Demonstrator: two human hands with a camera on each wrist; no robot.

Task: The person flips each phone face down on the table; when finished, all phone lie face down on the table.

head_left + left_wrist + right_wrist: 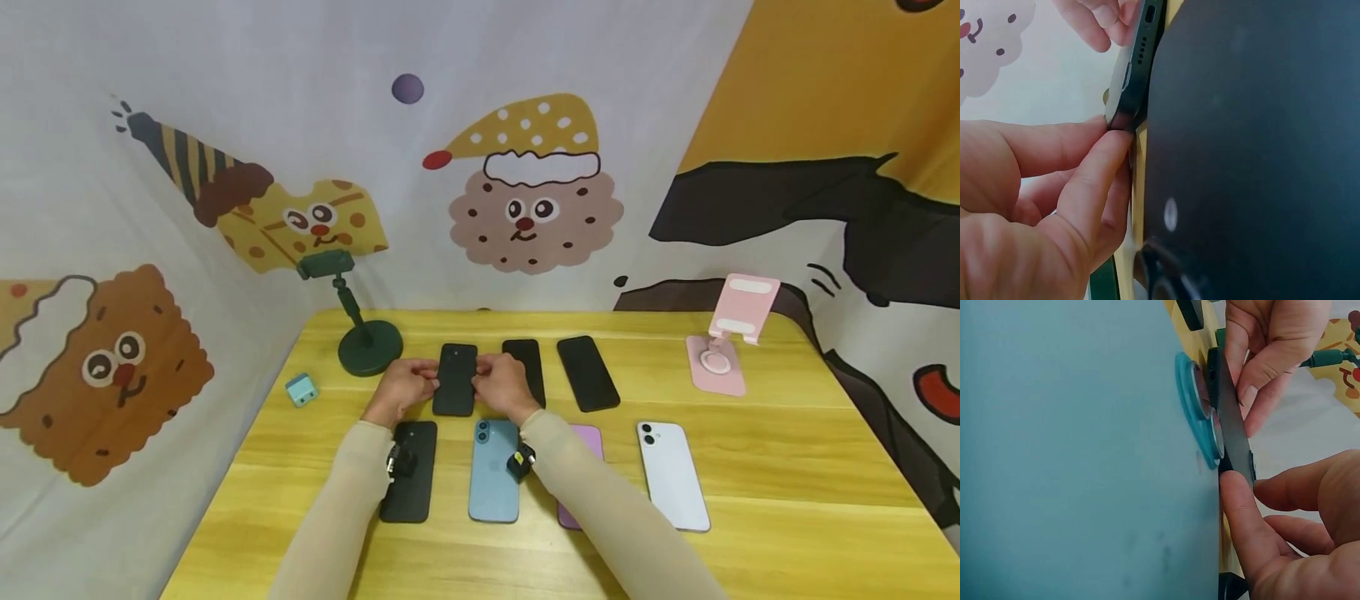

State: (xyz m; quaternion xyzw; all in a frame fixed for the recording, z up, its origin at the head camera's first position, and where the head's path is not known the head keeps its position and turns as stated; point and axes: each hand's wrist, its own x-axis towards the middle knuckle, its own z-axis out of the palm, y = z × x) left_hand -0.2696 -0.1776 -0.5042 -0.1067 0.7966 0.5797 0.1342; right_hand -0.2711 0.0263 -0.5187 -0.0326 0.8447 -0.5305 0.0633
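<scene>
A black smartphone (455,380) with a camera at its upper back is held between both hands in the back row. My left hand (406,387) pinches its left edge, thumb and fingertips meeting there in the left wrist view. From the opposite side my right hand (504,385) grips the right edge; in the right wrist view, its thumb and finger pinch the thin side of the phone (1234,428). Under my left wrist lies another black smartphone (408,492). A light blue smartphone (493,479) lies back up beside my right wrist and fills much of the right wrist view.
Two more black phones (588,373) lie at the back, one partly behind my right hand. A purple phone (588,440), partly under my right forearm, and a white phone (675,479) lie in front. Around them are a green stand (367,348), pink stand (716,367) and light blue charger (302,389).
</scene>
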